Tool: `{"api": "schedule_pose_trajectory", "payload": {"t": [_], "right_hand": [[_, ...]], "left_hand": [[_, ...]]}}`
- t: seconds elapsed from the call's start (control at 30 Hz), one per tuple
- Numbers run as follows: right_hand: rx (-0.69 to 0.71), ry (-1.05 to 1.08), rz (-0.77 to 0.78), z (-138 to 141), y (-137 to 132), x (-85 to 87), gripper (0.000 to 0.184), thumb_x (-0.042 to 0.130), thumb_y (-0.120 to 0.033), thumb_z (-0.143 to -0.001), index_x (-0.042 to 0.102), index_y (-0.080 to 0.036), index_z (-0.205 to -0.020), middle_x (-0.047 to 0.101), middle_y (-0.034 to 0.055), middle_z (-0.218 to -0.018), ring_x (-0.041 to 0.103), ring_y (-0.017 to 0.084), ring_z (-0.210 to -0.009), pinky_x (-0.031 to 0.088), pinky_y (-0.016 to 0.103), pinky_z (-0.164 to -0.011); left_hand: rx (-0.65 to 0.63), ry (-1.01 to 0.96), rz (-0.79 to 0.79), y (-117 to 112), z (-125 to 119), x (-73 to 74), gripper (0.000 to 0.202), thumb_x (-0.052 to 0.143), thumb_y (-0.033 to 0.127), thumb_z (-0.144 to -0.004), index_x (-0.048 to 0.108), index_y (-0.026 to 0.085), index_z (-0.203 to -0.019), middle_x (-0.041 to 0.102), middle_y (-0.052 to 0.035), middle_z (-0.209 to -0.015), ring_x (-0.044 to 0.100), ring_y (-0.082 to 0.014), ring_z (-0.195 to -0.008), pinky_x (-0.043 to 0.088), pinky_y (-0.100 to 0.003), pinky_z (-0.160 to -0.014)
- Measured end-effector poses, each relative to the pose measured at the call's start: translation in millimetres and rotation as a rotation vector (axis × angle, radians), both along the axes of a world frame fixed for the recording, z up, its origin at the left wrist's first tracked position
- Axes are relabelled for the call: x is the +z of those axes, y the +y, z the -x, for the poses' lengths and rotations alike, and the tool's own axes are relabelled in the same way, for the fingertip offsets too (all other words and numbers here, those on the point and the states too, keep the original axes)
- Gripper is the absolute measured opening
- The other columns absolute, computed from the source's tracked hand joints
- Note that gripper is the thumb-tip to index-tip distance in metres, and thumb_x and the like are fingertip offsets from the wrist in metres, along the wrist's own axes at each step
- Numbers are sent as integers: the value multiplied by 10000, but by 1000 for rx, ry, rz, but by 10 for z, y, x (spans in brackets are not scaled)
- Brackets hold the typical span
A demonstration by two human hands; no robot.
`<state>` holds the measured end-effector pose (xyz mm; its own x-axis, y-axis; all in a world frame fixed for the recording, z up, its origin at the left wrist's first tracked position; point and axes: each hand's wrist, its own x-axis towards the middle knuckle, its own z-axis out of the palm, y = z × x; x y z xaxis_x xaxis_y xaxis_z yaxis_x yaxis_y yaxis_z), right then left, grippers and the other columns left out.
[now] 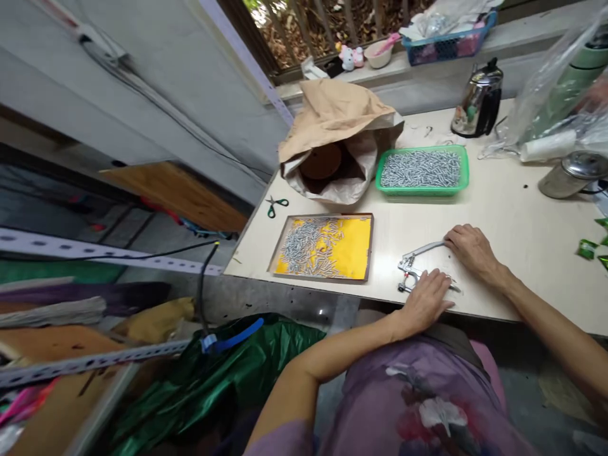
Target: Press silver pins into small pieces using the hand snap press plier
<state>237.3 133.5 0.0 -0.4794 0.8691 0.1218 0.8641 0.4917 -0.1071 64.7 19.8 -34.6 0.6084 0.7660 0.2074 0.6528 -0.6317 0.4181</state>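
Observation:
A metal plier-like hand tool [414, 265] lies on the pale table [513, 209] near its front edge. My left hand [424, 301] rests flat over the tool's lower handle, fingers stretched out on it. My right hand [470, 247] lies on the upper handle's end, fingers curled lightly against it. To the left sits a shallow brown tray with a yellow bottom [354, 244] holding several small silver metal pieces. A green basket [422, 170] full of the same silver pieces stands behind the tool.
A brown paper sack [335, 136] gapes open at the table's back left, green-handled scissors [275, 205] beside it. A steel kettle [479, 99], plastic bags [555, 88] and a metal pot [572, 174] crowd the right. Slotted metal rails [95, 253] and green sheeting [213, 373] lie below left.

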Motion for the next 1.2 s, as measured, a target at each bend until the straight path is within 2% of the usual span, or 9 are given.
{"api": "schedule_pose_trajectory", "payload": {"t": [0.1, 0.23, 0.4, 0.53, 0.63, 0.8, 0.9, 1.03, 1.2], "right_hand": [[99, 55, -31, 102, -92, 83, 237, 461, -201, -926, 696, -181, -935, 669, 103, -902, 548, 228, -824, 382, 342, -704], [448, 199, 48, 323, -403, 204, 251, 447, -174, -923, 670, -229, -1024, 655, 75, -988, 571, 195, -880, 423, 304, -733], [623, 163, 101, 603, -532, 97, 289, 445, -72, -867, 639, -247, -989, 608, 42, -878, 545, 167, -741, 390, 290, -641], [635, 123, -4, 729, -467, -219, 261, 427, -13, -842, 584, -215, -792, 553, 34, -789, 512, 163, -691, 347, 295, -627], [639, 108, -87, 785, -447, -428, 272, 407, -10, -857, 546, -211, -739, 532, 39, -760, 503, 174, -692, 342, 305, -636], [636, 30, -122, 876, -450, -524, 254, 430, -4, -840, 524, -209, -726, 539, 47, -755, 521, 187, -708, 347, 311, -624], [603, 69, -7, 926, -443, -439, 229, 424, -32, -864, 527, -211, -766, 559, 41, -772, 530, 169, -683, 370, 298, -627], [492, 410, 191, 924, -318, -101, 188, 358, -176, -957, 529, -222, -895, 607, 28, -821, 564, 139, -660, 429, 264, -613], [19, 718, -24, 744, 329, 469, 175, 418, -330, -953, 536, -223, -879, 648, 39, -824, 571, 151, -645, 458, 284, -625]], "left_hand": [[-17, 1, -37, -19, 65, 37, 444, 484, 391, -969, 524, 124, -1323, 562, -178, -1374, 427, -289, -1387, 414, -476, -1115], [-3, -8, -102, -85, 353, 100, 318, 447, 315, -989, 625, 185, -1218, 645, -125, -1239, 570, -224, -1220, 491, -388, -1030], [430, 89, -95, 147, 1153, 362, 258, 460, 243, -979, 709, 174, -975, 680, -88, -922, 597, -193, -875, 519, -352, -822], [796, 255, -5, 509, 1855, 528, 211, 503, 203, -954, 706, 150, -934, 646, -92, -917, 547, -212, -906, 478, -351, -809], [782, 372, 79, 694, 2163, 529, 201, 500, 157, -939, 701, 150, -936, 624, -94, -940, 518, -220, -955, 450, -339, -821], [638, 485, 158, 833, 2289, 457, 253, 438, 126, -940, 688, 120, -899, 610, -123, -953, 509, -230, -969, 434, -329, -810], [633, 478, 191, 907, 2312, 439, 266, 416, 113, -927, 676, 106, -873, 604, -127, -946, 523, -218, -938, 436, -312, -795], [589, 460, 295, 998, 2400, 481, 281, 388, 88, -884, 665, 103, -838, 603, -105, -889, 531, -187, -811, 435, -293, -747], [450, 479, 384, 1084, 2550, 535, 294, 368, 125, -887, 650, 134, -807, 614, -95, -886, 558, -192, -815, 440, -302, -776]]}}
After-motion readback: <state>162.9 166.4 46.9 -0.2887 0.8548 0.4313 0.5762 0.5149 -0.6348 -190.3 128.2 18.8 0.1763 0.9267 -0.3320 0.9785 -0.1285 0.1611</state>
